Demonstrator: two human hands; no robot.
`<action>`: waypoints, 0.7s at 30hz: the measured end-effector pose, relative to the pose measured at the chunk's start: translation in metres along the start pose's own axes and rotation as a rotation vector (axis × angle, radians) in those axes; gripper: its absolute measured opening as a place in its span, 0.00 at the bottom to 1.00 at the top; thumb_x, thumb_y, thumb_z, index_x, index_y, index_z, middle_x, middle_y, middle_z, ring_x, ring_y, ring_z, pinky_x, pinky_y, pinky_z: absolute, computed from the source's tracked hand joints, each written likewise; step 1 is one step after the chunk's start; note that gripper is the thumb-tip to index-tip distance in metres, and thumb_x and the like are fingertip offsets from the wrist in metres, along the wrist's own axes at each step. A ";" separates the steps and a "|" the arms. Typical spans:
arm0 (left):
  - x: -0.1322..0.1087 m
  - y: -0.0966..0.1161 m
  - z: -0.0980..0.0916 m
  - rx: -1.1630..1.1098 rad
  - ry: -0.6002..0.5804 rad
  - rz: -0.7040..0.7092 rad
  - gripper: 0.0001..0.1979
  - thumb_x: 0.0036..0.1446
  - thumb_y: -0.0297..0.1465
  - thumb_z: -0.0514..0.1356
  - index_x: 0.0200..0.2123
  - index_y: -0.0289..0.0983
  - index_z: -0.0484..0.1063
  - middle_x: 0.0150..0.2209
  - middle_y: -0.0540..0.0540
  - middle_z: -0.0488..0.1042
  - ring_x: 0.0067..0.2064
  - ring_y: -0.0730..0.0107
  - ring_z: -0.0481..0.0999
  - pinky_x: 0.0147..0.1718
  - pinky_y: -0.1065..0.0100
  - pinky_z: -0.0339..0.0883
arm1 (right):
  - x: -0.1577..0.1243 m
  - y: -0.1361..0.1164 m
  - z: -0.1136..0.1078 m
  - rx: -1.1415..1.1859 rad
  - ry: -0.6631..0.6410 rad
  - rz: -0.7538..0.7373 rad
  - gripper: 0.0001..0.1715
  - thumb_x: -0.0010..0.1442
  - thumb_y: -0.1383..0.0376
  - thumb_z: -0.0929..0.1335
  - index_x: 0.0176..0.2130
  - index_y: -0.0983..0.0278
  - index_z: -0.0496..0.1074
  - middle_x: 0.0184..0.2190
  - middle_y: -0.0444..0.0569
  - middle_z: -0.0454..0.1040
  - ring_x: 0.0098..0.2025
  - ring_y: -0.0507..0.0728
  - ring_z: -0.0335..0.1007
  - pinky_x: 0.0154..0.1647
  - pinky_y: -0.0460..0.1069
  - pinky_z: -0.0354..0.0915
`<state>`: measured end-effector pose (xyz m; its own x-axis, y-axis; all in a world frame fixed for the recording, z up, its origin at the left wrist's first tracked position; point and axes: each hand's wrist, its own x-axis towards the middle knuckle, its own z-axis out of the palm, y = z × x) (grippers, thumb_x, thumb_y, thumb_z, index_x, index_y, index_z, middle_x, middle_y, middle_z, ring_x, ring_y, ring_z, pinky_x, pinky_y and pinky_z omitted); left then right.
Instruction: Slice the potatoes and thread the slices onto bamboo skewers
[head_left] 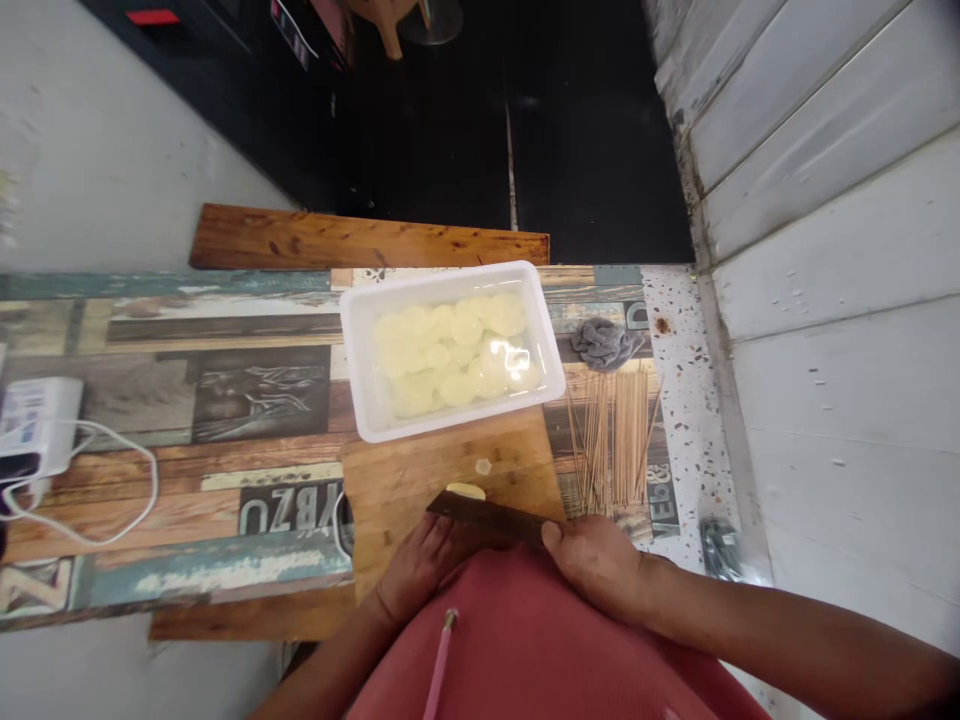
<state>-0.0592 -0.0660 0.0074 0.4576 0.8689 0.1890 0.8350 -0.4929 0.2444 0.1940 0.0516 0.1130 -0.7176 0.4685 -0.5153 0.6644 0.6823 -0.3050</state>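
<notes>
My right hand [604, 565] is wrapped round the handle end of a broad, dark-bladed kitchen knife [495, 518]. The blade reaches leftward over a wooden cutting board [405, 475]. Just beyond its edge lies a pale yellow potato slice [466, 491]. My left hand [418, 565] is at the blade's left end, fingers close together; what they hold, if anything, is hidden. Past the board's far end, a white plastic tub [360, 400] holds several round pale yellow slices [442, 350] in clear liquid. A small pale scrap [483, 466] sits on the board.
Several thin wooden skewers [619, 440] lie right of the board, below a crumpled grey cloth [606, 343]. A white box with a cable [52, 420] is at the table's left. A wooden plank [367, 240] runs along the far edge. White tiled wall [840, 330] rises on the right.
</notes>
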 end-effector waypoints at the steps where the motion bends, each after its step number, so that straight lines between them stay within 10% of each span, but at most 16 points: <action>1: 0.000 0.000 0.000 0.002 -0.003 0.003 0.20 0.59 0.27 0.47 0.55 0.33 0.59 0.43 0.39 0.71 0.50 0.58 0.67 0.43 0.59 0.67 | 0.001 0.000 -0.001 -0.010 -0.011 -0.021 0.10 0.54 0.76 0.60 0.31 0.67 0.68 0.22 0.47 0.74 0.21 0.54 0.69 0.19 0.45 0.54; 12: 0.013 0.001 -0.010 -0.045 -0.064 -0.023 0.20 0.60 0.28 0.47 0.55 0.31 0.60 0.48 0.37 0.69 0.56 0.58 0.62 0.49 0.59 0.63 | 0.028 0.011 0.027 -0.060 -0.070 -0.059 0.08 0.56 0.73 0.60 0.36 0.68 0.67 0.23 0.48 0.74 0.24 0.54 0.70 0.21 0.45 0.57; 21: 0.008 0.006 -0.008 -0.064 -0.009 -0.053 0.14 0.59 0.26 0.48 0.43 0.36 0.70 0.37 0.41 0.71 0.44 0.61 0.69 0.42 0.61 0.67 | -0.011 -0.001 0.007 -0.086 0.204 -0.099 0.06 0.54 0.76 0.62 0.29 0.66 0.63 0.21 0.46 0.71 0.22 0.52 0.66 0.20 0.46 0.49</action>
<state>-0.0532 -0.0621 0.0182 0.4162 0.8940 0.1657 0.8370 -0.4479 0.3143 0.2029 0.0417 0.1139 -0.8115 0.4943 -0.3115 0.5746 0.7719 -0.2720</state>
